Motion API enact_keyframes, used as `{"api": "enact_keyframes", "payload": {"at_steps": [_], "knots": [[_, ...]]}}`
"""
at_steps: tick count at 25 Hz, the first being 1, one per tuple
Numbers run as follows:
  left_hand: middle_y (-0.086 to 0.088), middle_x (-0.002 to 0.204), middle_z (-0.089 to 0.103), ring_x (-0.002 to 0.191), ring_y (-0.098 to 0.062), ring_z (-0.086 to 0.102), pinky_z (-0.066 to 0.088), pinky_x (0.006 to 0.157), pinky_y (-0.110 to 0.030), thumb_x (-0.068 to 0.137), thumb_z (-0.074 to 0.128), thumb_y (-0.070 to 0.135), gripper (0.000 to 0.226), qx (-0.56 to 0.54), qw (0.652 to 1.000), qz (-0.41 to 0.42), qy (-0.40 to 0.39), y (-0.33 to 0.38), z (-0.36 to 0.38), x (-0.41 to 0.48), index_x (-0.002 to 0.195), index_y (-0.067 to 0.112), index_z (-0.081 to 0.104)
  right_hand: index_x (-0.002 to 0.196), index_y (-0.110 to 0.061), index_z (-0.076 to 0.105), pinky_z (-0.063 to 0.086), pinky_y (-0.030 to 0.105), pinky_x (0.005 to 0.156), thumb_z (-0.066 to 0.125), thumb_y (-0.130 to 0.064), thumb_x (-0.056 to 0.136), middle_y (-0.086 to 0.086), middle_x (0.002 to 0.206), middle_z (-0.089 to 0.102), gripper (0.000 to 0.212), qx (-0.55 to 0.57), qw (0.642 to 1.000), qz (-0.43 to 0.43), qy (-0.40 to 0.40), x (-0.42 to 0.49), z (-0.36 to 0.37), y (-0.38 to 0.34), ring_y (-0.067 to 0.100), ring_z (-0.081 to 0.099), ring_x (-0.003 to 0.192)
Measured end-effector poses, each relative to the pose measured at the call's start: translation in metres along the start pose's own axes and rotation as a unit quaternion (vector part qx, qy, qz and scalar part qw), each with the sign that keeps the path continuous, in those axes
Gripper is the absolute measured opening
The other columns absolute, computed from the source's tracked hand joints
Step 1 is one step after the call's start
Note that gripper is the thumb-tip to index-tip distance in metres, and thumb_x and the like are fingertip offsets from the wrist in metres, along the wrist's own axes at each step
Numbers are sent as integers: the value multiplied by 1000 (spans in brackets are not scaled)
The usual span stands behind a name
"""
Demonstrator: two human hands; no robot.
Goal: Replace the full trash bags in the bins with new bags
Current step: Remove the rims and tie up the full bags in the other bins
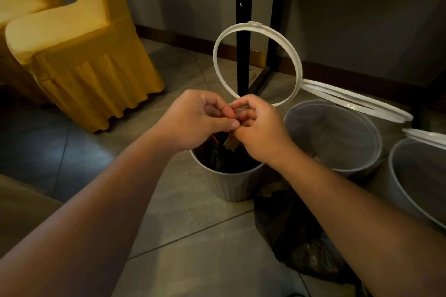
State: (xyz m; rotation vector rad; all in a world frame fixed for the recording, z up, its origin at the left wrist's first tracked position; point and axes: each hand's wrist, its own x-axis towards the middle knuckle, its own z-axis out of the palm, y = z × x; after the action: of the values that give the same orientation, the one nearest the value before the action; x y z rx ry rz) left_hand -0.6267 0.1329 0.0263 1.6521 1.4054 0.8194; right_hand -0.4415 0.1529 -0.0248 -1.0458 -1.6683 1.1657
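A dim room with a grey tiled floor [193, 236] and a yellow-covered chair [84, 55] holds three grey bins. Over the nearest bin [229, 183], where the full dark bag [224, 159] sits, the left hand [193, 118] and right hand [260, 128] pinch the lower edge of a white ring [253, 24] held upright. Such a small fingertip grip could let the ring slip and drop into the rubbish. A loose black bag [289, 236] lying beside the bin might snag underfoot. No writing or brand is legible.
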Motion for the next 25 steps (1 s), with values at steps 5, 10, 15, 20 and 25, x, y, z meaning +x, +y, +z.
{"api": "enact_keyframes", "payload": {"at_steps": [5, 10, 15, 20, 25], "knots": [[13, 104, 80, 99, -5, 76, 62, 86, -22, 86, 84, 13, 27, 35, 998, 5, -45, 3, -6, -6, 105, 31, 78, 102, -14, 77, 66, 44, 74, 77, -9, 93, 0, 90, 77, 11, -41, 999, -11, -6, 2, 0, 2, 16, 76, 80], [11, 106, 78, 91, -10, 78, 62, 85, -35, 77, 90, 24, 32, 19, 999, -29, 3, 1, -7, -11, 104, 29, 73, 93, -15, 62, 65, 38, 59, 76, -9, 94, 6, 85, 77, 15, -6, 999, 27, 18, 5, -3, 2, 18, 79, 77], [-8, 91, 82, 88, -21, 80, 64, 77, -29, 81, 83, 21, 26, -61, 997, -41, 12, -5, -10, -14, 101, 7, 73, 99, -10, 65, 61, 31, 62, 68, -3, 98, 8, 86, 78, 8, 94, 994, 44, -18, 6, -4, -1, 23, 79, 82], [-13, 97, 81, 95, -24, 79, 62, 81, -28, 85, 80, 15, 24, -126, 991, -47, 18, -12, -10, -14, 106, 6, 72, 95, -1, 76, 52, 28, 60, 56, 4, 98, 15, 83, 75, 21, 250, 963, 94, -19, 6, -7, -4, 22, 69, 74], [1, 93, 82, 88, -16, 80, 62, 85, -39, 92, 78, 19, 17, -21, 998, -56, 19, -8, -12, -13, 108, 19, 71, 95, -7, 79, 51, 24, 56, 66, 1, 97, 11, 80, 76, 15, 228, 966, 118, 29, 8, -5, -2, 18, 69, 71]]}}
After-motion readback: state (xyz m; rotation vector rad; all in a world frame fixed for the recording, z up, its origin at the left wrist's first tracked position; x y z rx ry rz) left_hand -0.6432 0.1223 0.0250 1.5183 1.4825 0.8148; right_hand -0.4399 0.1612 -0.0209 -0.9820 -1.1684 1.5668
